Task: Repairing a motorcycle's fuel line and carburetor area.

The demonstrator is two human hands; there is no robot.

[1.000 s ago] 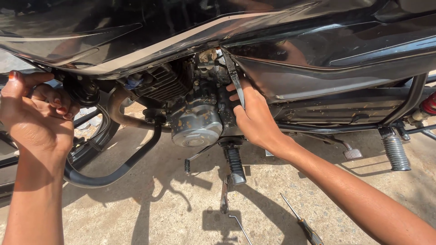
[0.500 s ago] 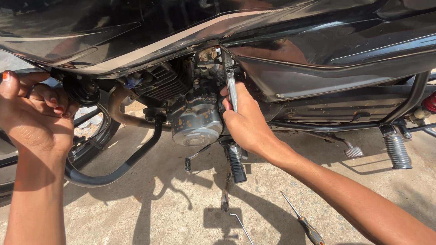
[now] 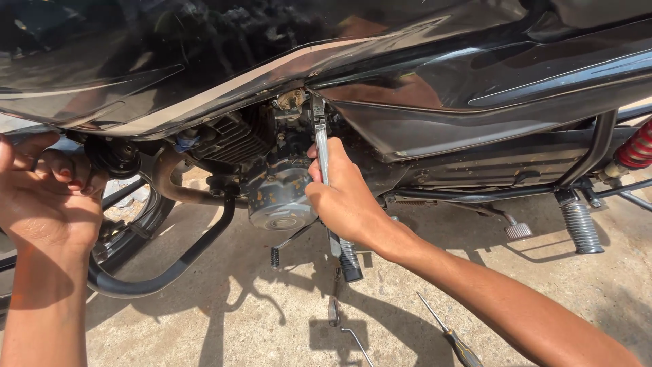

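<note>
From the head camera we looked down at the side of a black motorcycle (image 3: 475, 88) parked on a dusty concrete floor (image 3: 272, 319). Our right hand (image 3: 343, 197) was closed around the shaft of a silver wrench (image 3: 320, 146), which stood nearly upright, its upper end up against the carburettor area (image 3: 292, 102) just under the fuel tank and its lower end poking out below our fist. The wrench sat just in front of the round grey engine cover (image 3: 278, 200), with the finned cylinder (image 3: 227, 139) to the left of it. Our left hand (image 3: 44, 197) was far off at the left edge, fingers curled in near the front of the frame; we could not tell whether it gripped anything. A black crash guard bar (image 3: 170, 268) curved below it. On the floor near our right forearm lay a screwdriver (image 3: 448, 333), and a footpeg (image 3: 581, 228) hung further right beside a red shock spring (image 3: 638, 146).
</note>
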